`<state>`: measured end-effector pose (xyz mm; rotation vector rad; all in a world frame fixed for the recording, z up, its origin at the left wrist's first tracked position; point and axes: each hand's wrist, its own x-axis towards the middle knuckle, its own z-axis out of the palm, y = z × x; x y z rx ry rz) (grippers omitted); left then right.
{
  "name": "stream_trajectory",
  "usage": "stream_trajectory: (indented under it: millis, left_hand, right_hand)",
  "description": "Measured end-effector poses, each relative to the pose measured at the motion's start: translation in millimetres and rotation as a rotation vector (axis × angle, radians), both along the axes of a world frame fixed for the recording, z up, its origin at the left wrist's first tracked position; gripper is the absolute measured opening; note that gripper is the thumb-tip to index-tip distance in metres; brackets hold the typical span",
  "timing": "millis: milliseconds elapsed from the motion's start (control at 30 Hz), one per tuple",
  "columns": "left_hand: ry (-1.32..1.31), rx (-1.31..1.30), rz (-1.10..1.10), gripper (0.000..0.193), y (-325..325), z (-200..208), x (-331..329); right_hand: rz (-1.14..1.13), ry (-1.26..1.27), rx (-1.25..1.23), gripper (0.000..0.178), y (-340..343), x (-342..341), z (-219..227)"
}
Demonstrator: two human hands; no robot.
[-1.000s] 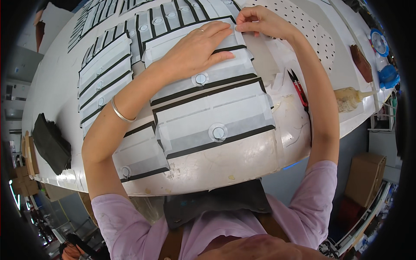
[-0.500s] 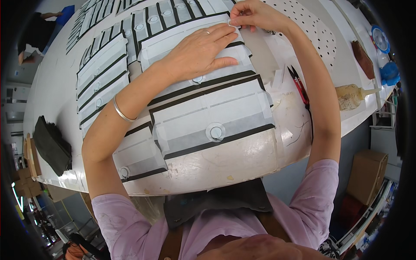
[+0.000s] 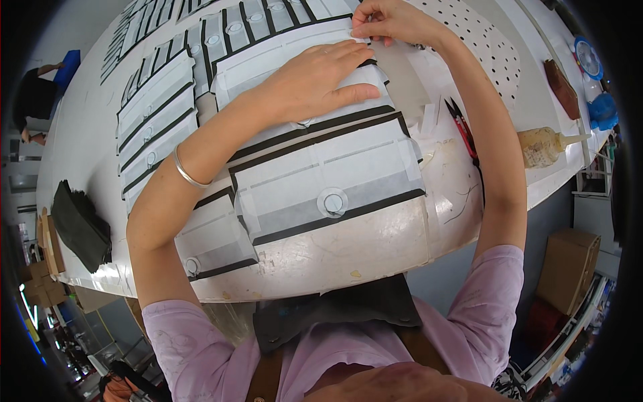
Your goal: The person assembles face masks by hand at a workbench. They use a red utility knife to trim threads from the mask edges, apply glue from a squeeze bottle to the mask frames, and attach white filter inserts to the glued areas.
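Note:
My left hand (image 3: 320, 84) lies flat, fingers spread, across a white panel (image 3: 248, 70) with black edges. A ring is on one finger and a bangle on the wrist. At that panel's far right corner, my right hand (image 3: 388, 20) is closed in a pinch; what its fingertips hold, if anything, is too small to name. Nearer to me is another white panel (image 3: 301, 174) with black edges, carrying a round disc (image 3: 333, 204) under a clear circle. Part of a smaller similar panel (image 3: 214, 234) shows to its left.
Overlapping rows of similar panels (image 3: 157, 114) cover the far left of the white table (image 3: 341, 268). Red-handled thread snips (image 3: 463, 130) and a yellowish squeeze bottle (image 3: 541, 147) lie by my right forearm. A dark stack of material (image 3: 79, 224) sits at left. Another person (image 3: 37, 94) stands beyond.
My left hand has shifted slightly, its thumb reaching further right. My right hand has moved a little to the left, still pinched at the corner. The other person has moved.

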<state>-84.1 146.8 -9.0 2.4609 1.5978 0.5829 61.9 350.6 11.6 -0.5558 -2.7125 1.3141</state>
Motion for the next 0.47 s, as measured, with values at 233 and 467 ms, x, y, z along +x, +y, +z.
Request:
stream_trajectory:
  millis: [233, 467]
  left_hand:
    - [0.163, 0.072, 0.034, 0.068, -6.9, 5.8, -6.1]
    - [0.178, 0.028, 0.000, 0.067, -0.2, 8.6, -0.9]
  right_hand:
    - [-0.004, 0.079, -0.004, 0.014, 1.7, -1.1, -8.5]
    - [-0.047, 0.097, 0.011, 0.016, 2.2, -0.8, -15.6]
